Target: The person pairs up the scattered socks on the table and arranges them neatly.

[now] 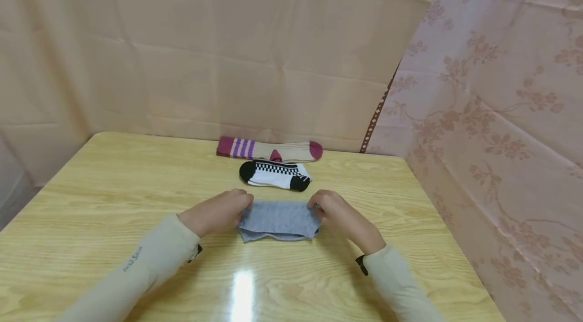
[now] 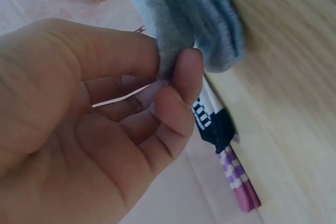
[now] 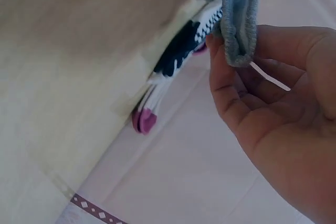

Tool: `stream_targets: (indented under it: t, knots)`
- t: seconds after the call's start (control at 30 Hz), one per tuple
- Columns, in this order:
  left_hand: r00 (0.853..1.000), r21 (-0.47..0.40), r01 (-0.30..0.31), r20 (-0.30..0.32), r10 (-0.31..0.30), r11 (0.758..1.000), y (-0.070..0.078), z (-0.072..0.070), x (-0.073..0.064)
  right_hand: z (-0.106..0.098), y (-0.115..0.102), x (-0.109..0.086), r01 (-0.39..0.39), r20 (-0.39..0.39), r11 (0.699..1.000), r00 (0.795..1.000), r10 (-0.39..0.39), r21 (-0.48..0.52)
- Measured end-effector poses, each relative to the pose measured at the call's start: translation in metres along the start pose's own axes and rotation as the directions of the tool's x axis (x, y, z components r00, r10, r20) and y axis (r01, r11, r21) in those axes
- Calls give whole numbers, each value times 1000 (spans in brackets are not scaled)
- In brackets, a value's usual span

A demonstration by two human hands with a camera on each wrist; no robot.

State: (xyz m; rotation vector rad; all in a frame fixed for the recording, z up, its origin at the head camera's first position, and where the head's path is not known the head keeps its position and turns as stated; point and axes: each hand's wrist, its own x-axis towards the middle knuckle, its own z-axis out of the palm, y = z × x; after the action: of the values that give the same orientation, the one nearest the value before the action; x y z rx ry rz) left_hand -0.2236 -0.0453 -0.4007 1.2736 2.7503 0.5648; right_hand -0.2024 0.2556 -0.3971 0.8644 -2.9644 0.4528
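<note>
A light grey knit piece [image 1: 280,216], which looks like a pair of socks in layers, hangs between both hands just over the table. My left hand [image 1: 223,212] pinches its left upper corner between thumb and fingers. At the opposite upper corner, my right hand [image 1: 339,215] pinches the cloth the same way. The left wrist view shows the grey fabric [image 2: 176,30] between the fingertips, with another layer behind. In the right wrist view, a folded edge of the grey fabric [image 3: 240,35] sits between thumb and forefinger.
Behind the grey piece lie black-and-white checkered socks [image 1: 273,175]. Farther back, cream socks with purple stripes and maroon ends [image 1: 268,150] lie along the table's far edge. The wood-grain table [image 1: 136,180] meets a beige curtain [image 1: 227,58] behind and a floral curtain [image 1: 496,124] at right.
</note>
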Motion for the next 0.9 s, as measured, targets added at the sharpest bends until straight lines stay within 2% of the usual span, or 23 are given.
stream_targets:
  t: [0.17, 0.33, 0.4, 0.47, 0.53, 0.6, 0.67, 0.73, 0.77, 0.83, 0.9]
  knots:
    - [1000, 49, 24, 10, -25, 999, 0, 10, -3, 16, -4, 0, 50, 53, 994, 998, -46, -92]
    - [998, 82, 60, -9, -60, 995, 3, 14, -6, 17, -13, -5, 51, 44, 984, 998, -45, -172]
    - [996, 142, 89, -22, -87, 986, 8, 14, -8, 14, -18, -9, 31, 28, 982, 999, -26, -185]
    - [995, 236, 98, -54, -88, 967, 16, 16, -10, 12, -23, -14, 28, 9, 981, 1000, -27, -192]
    - [993, 342, 82, -107, -48, 936, 26, 19, -14, 10, -29, -20, 47, -16, 976, 999, -51, -213]
    - [984, 427, 36, -174, 43, 903, 36, 23, -18, 11, -34, -26, 98, -36, 964, 993, -111, -248]
    - [969, 454, -25, -209, 134, 891, 42, 26, -23, 13, -38, -31, 159, -54, 944, 982, -182, -288]
    - [961, 433, -86, -200, 189, 897, 47, 29, -29, 16, -41, -35, 211, -85, 916, 964, -253, -340]
    - [964, 397, -114, -179, 198, 911, 49, 30, -32, 17, -42, -37, 225, -105, 904, 954, -280, -363]
    - [975, 320, -142, -118, 188, 937, 50, 32, -38, 18, -45, -40, 235, -160, 894, 936, -314, -380]
    - [984, 267, -140, -70, 164, 953, 51, 34, -43, 19, -49, -43, 240, -211, 890, 917, -340, -388]
